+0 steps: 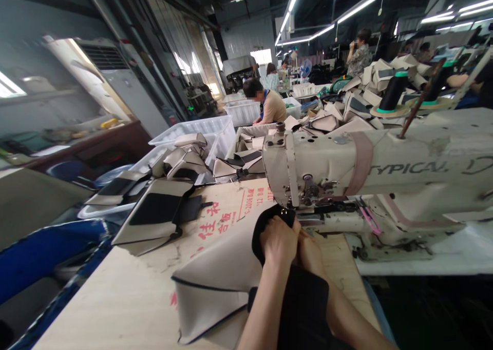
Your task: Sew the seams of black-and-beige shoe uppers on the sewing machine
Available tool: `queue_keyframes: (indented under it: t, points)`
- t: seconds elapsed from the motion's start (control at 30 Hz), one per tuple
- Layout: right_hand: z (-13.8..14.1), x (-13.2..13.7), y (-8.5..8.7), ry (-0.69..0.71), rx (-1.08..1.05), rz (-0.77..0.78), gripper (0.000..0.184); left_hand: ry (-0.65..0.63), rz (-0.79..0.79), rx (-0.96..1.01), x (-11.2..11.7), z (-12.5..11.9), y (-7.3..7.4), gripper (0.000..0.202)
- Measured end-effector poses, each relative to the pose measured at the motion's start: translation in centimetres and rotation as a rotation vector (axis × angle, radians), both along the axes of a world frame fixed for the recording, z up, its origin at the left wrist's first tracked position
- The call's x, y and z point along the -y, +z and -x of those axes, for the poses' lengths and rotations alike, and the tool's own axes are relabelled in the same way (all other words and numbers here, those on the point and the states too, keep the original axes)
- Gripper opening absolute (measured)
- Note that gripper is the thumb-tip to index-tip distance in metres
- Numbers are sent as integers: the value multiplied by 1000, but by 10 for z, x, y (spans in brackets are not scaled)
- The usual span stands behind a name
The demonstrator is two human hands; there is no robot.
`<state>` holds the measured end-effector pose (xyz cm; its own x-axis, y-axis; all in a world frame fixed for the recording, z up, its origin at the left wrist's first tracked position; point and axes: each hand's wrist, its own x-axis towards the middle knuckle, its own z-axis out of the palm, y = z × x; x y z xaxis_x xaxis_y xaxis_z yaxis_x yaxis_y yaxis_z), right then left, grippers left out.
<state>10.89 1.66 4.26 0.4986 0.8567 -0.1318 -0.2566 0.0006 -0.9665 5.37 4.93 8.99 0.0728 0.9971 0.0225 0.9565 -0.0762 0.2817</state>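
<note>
A beige fabric bag (227, 260) with black piping and black panels lies tilted on the plywood board, its black-edged opening under the head of the sewing machine (319, 160). My left hand (279, 239) reaches into that opening, its fingers curled on the black edge close to the needle area. Just right of it, my right hand (310, 252) is closed on the bag's edge, with its fingertips partly hidden behind the left hand. A black flap (304, 304) of the bag hangs between my forearms.
Another beige and black bag (154, 211) lies on the plywood board (96, 304) to the left. White plastic bins (219, 129) with more bags stand behind it. A blue-lined container (46, 257) is at the lower left. Thread cones (393, 93) top the machine. A person (271, 103) bends over farther back.
</note>
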Motion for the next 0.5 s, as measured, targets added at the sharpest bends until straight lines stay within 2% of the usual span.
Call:
queue_keyframes:
  t: [0.1, 0.23, 0.33, 0.5]
  points:
    - [2, -2, -2, 32, -135, 21, 27, 1, 140, 297, -6, 9, -8, 40]
    - [4, -6, -5, 18, -243, 59, 37, -29, 209, 677, -18, 19, -22, 40]
    - [6, -9, -5, -29, -326, 57, 39, -38, 277, 803, -26, 24, -29, 41]
    - [9, -10, -4, -57, -397, 19, 40, -87, 288, 833, -31, 29, -33, 41]
